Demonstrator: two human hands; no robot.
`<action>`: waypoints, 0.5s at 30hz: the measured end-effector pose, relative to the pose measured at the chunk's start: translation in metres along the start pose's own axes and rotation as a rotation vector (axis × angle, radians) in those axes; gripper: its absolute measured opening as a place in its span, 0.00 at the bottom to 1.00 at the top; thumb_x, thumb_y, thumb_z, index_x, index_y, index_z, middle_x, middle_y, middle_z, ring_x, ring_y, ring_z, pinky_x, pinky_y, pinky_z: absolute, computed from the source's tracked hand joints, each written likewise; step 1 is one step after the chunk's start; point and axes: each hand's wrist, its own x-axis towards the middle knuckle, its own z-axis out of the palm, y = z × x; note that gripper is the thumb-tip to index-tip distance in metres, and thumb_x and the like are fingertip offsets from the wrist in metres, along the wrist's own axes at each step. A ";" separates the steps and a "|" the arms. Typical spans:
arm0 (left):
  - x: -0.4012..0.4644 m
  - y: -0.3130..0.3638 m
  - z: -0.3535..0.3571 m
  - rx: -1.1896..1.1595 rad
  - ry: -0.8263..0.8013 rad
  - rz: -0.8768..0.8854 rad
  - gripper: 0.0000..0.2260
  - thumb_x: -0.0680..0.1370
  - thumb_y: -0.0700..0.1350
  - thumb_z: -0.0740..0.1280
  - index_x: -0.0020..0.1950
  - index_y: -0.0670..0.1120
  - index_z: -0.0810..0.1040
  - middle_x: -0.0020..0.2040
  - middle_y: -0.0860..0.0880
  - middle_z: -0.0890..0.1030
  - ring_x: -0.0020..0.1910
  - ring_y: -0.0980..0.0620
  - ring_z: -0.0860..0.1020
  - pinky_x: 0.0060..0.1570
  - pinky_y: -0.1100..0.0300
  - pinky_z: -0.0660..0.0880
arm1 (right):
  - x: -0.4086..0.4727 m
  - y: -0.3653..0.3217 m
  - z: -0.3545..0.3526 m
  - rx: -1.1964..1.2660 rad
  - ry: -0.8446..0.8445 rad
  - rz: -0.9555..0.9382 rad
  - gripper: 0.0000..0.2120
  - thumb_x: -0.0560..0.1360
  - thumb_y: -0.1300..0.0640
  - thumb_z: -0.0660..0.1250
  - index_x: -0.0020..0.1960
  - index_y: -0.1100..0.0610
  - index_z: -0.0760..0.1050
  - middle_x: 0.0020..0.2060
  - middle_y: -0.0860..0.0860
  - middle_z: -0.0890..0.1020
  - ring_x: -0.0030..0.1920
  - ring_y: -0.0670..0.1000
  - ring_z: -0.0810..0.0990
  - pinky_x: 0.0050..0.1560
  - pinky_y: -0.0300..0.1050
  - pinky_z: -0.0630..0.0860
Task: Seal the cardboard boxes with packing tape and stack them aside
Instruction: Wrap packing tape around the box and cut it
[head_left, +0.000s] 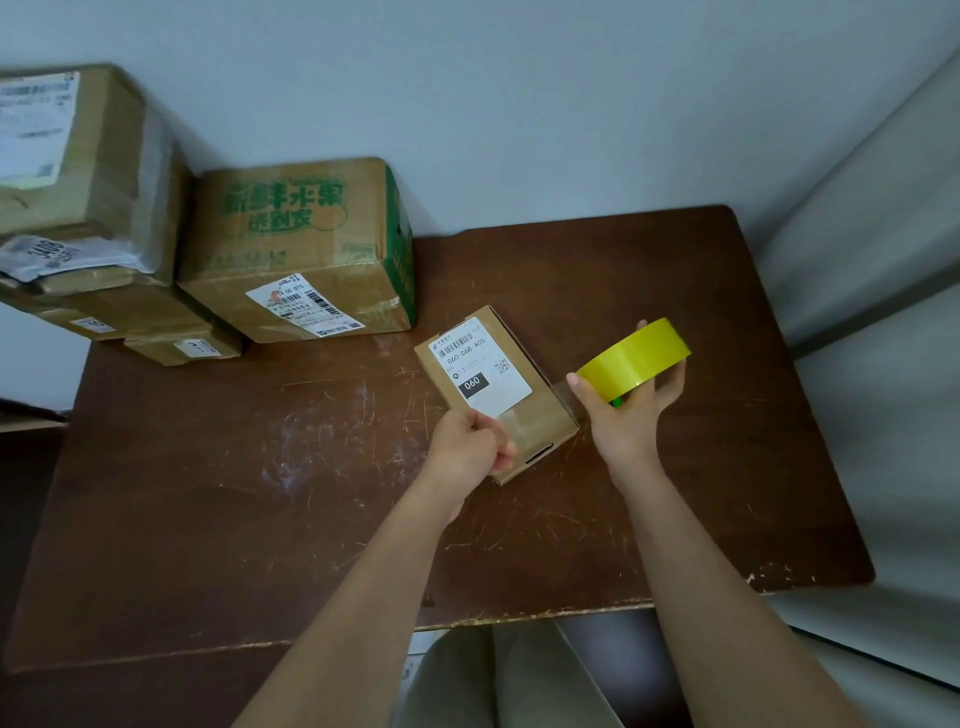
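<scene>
A small cardboard box (540, 410) with a white shipping label lies in the middle of the brown table (260, 493). My right hand (631, 410) grips a yellow-green roll of packing tape (636, 358) just right of the box. A clear strip of tape (524, 421) runs from the roll across the near end of the box. My left hand (467, 447) pinches the free end of that strip at the box's near left edge.
A larger box with green print (301, 249) stands at the back left of the table. Left of it, several taped boxes (88, 208) are stacked against the wall. A pale surface (883, 312) borders the table on the right.
</scene>
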 end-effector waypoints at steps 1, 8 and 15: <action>0.001 -0.005 0.000 0.009 0.016 -0.001 0.06 0.79 0.33 0.61 0.45 0.40 0.74 0.39 0.43 0.80 0.33 0.50 0.76 0.36 0.61 0.76 | -0.002 0.002 0.002 -0.018 -0.006 -0.014 0.44 0.69 0.58 0.80 0.75 0.37 0.58 0.78 0.52 0.40 0.74 0.49 0.64 0.60 0.21 0.64; 0.013 -0.046 0.007 0.062 0.188 -0.002 0.10 0.84 0.43 0.59 0.46 0.43 0.75 0.35 0.49 0.80 0.34 0.53 0.78 0.49 0.51 0.79 | -0.018 0.020 0.013 -0.116 0.003 -0.072 0.39 0.69 0.60 0.79 0.69 0.39 0.60 0.78 0.56 0.40 0.78 0.54 0.54 0.57 0.15 0.57; 0.024 -0.062 0.016 0.189 0.325 0.062 0.09 0.83 0.46 0.59 0.46 0.44 0.74 0.43 0.44 0.82 0.44 0.46 0.80 0.39 0.56 0.72 | -0.021 0.032 0.020 -0.260 0.055 -0.155 0.40 0.70 0.54 0.79 0.76 0.58 0.65 0.79 0.57 0.39 0.77 0.55 0.57 0.61 0.16 0.53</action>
